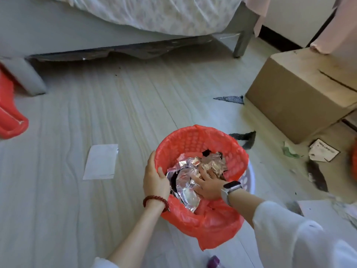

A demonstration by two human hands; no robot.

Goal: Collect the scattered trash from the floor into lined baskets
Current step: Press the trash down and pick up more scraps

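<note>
A basket lined with a red plastic bag (195,138) stands on the floor in front of me. My left hand (154,178) grips its left rim, thumb inside. My right hand (207,184) is inside the basket, fingers spread flat on crumpled silver foil (185,176) that lies over dark scraps. A white paper sheet (101,161) lies on the floor to the left of the basket. Dark scraps (229,99) (245,137) lie to the right, near a printed paper (323,152) and a green scrap (289,151).
A bed (154,14) with a grey leg (242,42) spans the back. A cardboard box (301,93) sits at the right. Another red-lined basket (9,117) is at the left edge. White papers (318,207) lie at the lower right, a purple object (214,262) at the bottom.
</note>
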